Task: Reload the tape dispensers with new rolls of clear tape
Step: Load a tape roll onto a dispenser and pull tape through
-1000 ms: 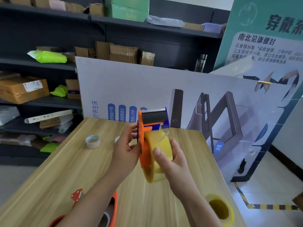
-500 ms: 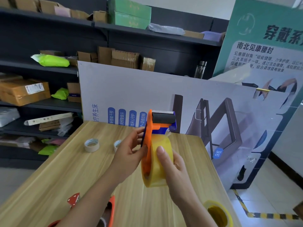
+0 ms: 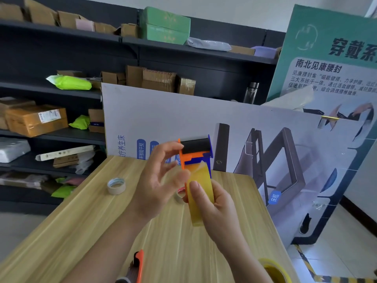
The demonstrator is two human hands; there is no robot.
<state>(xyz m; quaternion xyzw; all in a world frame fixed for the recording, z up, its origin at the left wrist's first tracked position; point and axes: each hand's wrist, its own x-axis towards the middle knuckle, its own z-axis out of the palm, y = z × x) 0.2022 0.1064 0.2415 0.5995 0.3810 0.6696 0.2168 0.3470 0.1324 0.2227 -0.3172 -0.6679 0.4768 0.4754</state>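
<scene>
My right hand (image 3: 221,207) holds an orange and blue tape dispenser (image 3: 192,158) upright above the wooden table (image 3: 81,221), thumb pressed on the yellowish clear tape roll (image 3: 201,195) mounted in it. The dispenser's black roller (image 3: 195,146) is at the top, and a loose tape end lifts just below the orange frame. My left hand (image 3: 159,184) is beside the dispenser's left side with fingers spread. Its index fingertip is at the orange edge and its thumb lies near the tape end.
An empty tape core (image 3: 116,185) lies on the table's left, a smaller core (image 3: 180,194) behind my hands. A second orange dispenser (image 3: 138,266) and another tape roll (image 3: 273,270) sit at the near edge. A poster board (image 3: 163,119) stands behind the table, before shelves.
My left hand has let go of the dispenser's orange side and spread its fingers. The dispenser has turned to face me more squarely, still in my right hand.
</scene>
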